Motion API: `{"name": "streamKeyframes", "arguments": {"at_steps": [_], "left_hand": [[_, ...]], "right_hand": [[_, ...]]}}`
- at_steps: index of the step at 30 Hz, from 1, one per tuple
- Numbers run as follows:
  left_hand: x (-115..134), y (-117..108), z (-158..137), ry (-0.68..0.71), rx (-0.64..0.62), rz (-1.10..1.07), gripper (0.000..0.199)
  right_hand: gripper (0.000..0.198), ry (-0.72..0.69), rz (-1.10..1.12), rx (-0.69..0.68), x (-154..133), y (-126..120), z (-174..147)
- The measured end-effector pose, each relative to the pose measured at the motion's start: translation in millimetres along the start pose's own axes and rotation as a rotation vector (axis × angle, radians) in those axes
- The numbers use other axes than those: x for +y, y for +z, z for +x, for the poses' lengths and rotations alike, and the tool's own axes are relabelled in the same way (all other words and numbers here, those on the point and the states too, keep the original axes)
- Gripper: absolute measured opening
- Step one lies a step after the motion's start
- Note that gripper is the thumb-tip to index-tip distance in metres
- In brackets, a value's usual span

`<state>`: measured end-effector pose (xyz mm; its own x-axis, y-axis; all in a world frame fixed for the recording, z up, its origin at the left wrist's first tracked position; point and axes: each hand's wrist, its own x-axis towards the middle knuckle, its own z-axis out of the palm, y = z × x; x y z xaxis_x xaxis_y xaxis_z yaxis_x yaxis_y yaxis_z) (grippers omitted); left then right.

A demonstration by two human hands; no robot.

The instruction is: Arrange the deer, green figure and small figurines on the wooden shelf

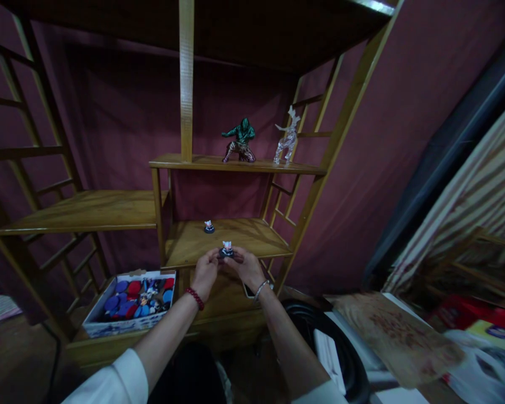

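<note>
Fingers [212, 256] of left hand [205, 273] and right hand [249, 270] grasp a small figurine [227, 248] by its base | upright at front edge of lower shelf [258, 237] | a light, level grip should spare its top

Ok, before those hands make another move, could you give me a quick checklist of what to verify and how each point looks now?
1. Held figurine gripped from both sides: ok, left hand and right hand are both on it.
2. Held figurine upright: ok.
3. Underside of its base sound: cannot tell, hidden from this view.
4. Other small figurine standing: ok, upright on the lower shelf.
5. Green figure and clear antlered figure apart from the hands: ok, both stand on the upper shelf.
6. Box apart from the hands: ok, it sits beyond the left forearm.
</note>
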<state>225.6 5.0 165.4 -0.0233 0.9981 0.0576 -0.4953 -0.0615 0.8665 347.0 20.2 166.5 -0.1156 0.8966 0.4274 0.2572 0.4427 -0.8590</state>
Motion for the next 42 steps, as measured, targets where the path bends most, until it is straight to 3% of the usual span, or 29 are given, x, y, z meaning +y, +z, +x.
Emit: {"name": "streamKeyframes", "arguments": {"at_steps": [7, 18, 24, 34, 42], "left_hand": [[-17.5, -1.5, 23.0, 0.158, -0.027, 0.253, 0.021], [-8.3, 5.5, 28.3, 0.452, -0.053, 0.866, 0.040], [-1.7, 10.6, 30.1, 0.467, -0.159, 1.339, 0.045], [-4.2, 9.1, 52.6, 0.453, -0.298, 1.567, 0.045], [-3.9, 7.7, 64.9, 0.431, -0.315, 1.661, 0.046]], "right_hand": [[0.027, 0.052, 0.048, -0.027, 9.5, -10.4, 13.2], [0.030, 0.100, -0.076, 0.020, 42.9, -18.3, 36.7], [0.031, 0.131, -0.158, 0.001, 49.7, -21.5, 48.9], [0.029, 0.152, -0.215, -0.006, 55.8, -26.3, 69.4], [0.031, 0.158, -0.338, 0.027, 56.8, -21.9, 83.3]]}}
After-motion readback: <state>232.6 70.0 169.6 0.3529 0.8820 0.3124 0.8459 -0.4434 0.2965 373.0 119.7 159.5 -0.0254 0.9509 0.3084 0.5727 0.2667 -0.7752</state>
